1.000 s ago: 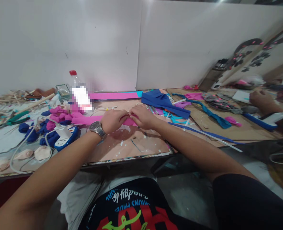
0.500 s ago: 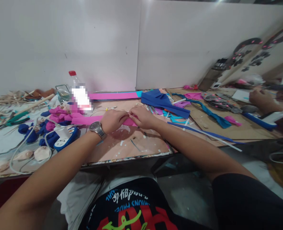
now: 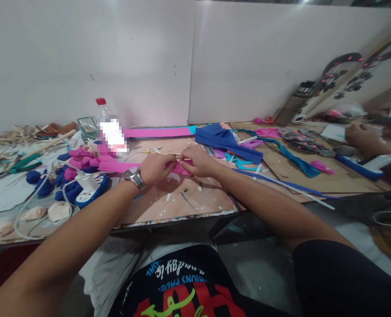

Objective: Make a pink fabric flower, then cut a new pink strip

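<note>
We see the tabletop [image 3: 169,207] stretching across the view, its brown surface strewn with foam scraps. At its far edge a long pink foam sheet [image 3: 155,131] lies flat along the white wall, and to the right of it rests a folded blue foam piece [image 3: 226,140]. Near the left sits a heap of pink and blue foam flowers [image 3: 68,169], with a blue and white power strip [image 3: 91,188] touching its near side. A clear bottle with a red cap [image 3: 103,115] stands upright behind the heap. At the far right another person's hand [image 3: 362,136] rests on the tabletop. Our left hand [image 3: 155,168], a watch on its wrist, and our right hand [image 3: 198,160] meet at the middle of the tabletop. Both are closed, pinching a pink foam strip [image 3: 119,166] between their fingertips; the strip trails off to the left toward the flower heap, lying on the surface.
</note>
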A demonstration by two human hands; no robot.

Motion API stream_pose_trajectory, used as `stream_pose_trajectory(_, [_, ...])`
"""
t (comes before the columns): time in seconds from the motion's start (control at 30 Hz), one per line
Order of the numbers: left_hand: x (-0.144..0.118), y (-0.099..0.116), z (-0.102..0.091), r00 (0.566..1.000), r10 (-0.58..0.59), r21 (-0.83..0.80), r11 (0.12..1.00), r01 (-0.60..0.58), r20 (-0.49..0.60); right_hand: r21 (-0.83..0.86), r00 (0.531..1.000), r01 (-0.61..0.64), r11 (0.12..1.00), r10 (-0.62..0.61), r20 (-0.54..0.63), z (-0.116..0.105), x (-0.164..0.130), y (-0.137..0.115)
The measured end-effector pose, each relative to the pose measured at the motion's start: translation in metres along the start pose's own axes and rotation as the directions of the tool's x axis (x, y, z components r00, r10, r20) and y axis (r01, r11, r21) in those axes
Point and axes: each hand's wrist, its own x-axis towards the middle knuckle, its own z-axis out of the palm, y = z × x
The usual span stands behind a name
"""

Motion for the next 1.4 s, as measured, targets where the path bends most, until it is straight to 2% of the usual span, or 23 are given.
stream_pose_trajectory(0.17, [0.000, 0.000, -0.001, 1.000, -0.009, -0.012, 1.000, 0.009, 0.011, 0.032, 0.999, -0.024, 0.999, 0.025, -0.034, 0.000, 0.000, 0.005])
stream_pose_trajectory(0.27, [0.000, -0.001, -0.001, 1.000, -0.002, -0.048, 0.999, 0.003, 0.013, 0.060, 1.000, 0.001, 0.998, 0.000, -0.025, 0.000, -0.001, 0.007])
stream_pose_trajectory(0.47, [-0.001, 0.000, -0.003, 0.997, 0.028, -0.225, 0.974, -0.012, 0.068, 0.054, 1.000, 0.025, 0.998, -0.025, 0.000, 0.000, -0.001, 0.009])
stream_pose_trajectory(0.63, [0.001, -0.001, -0.003, 0.997, 0.039, -0.340, 0.940, -0.014, 0.066, 0.030, 1.000, 0.004, 1.000, -0.004, 0.015, -0.004, -0.001, 0.006])
stream_pose_trajectory(0.77, [0.001, -0.003, -0.002, 0.996, 0.027, -0.418, 0.908, 0.012, 0.088, 0.059, 0.998, 0.046, 0.997, -0.048, 0.030, -0.004, -0.001, 0.004])
stream_pose_trajectory(0.97, [0.000, -0.003, -0.003, 0.988, 0.014, -0.512, 0.857, 0.067, 0.153, 0.070, 0.998, 0.061, 0.996, -0.061, -0.006, -0.001, 0.000, 0.007])
stream_pose_trajectory(1.4, [0.005, -0.014, 0.003, 0.985, -0.058, -0.599, 0.788, 0.146, 0.164, 0.049, 0.987, 0.118, 0.992, -0.112, -0.115, -0.002, 0.000, 0.002])
